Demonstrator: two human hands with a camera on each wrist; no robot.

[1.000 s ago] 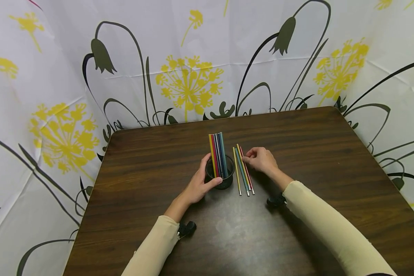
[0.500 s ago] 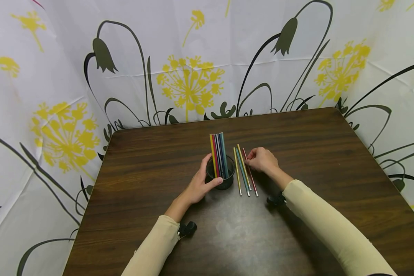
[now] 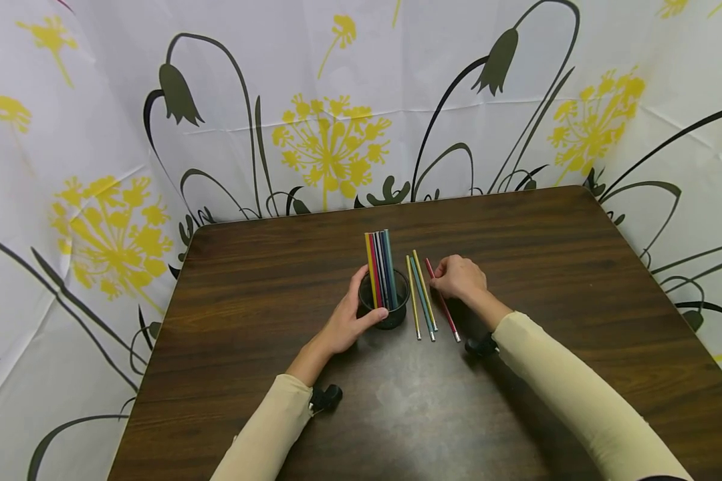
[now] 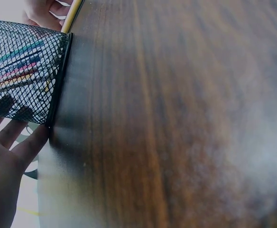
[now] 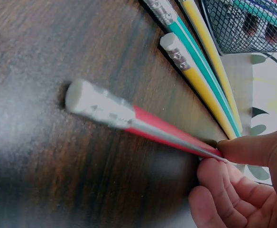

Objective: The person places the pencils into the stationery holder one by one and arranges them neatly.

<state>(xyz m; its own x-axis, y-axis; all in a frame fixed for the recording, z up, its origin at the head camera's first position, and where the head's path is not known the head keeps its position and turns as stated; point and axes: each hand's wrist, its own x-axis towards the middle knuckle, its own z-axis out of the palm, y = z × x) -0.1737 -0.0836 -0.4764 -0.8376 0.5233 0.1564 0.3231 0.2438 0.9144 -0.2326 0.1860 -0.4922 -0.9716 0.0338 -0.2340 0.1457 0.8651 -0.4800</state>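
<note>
A black mesh pencil cup (image 3: pixel 397 317) stands on the table with several coloured pencils (image 3: pixel 380 270) upright in it. My left hand (image 3: pixel 349 317) holds the cup from its left side, thumb at the near rim and fingers around the wall; in the left wrist view the fingers reach the mesh (image 4: pixel 22 80) close to its base. To the right of the cup, my right hand (image 3: pixel 460 277) pinches a red pencil (image 3: pixel 448 317) between thumb and fingers. The white eraser end (image 5: pixel 84 97) of this pencil points toward the person. Two yellow pencils and a teal pencil (image 3: pixel 422 294) lie between cup and right hand.
The dark wood-grain table (image 3: pixel 265 267) reaches back to a white flowered curtain (image 3: pixel 228 153). Black wrist cameras sit on both arms, near the left sleeve (image 3: pixel 277 414) and the right sleeve (image 3: pixel 565 387).
The red pencil has been drawn away to the right from the other loose pencils, with my right hand moving slightly right. My left hand and the cup have stayed in place.
</note>
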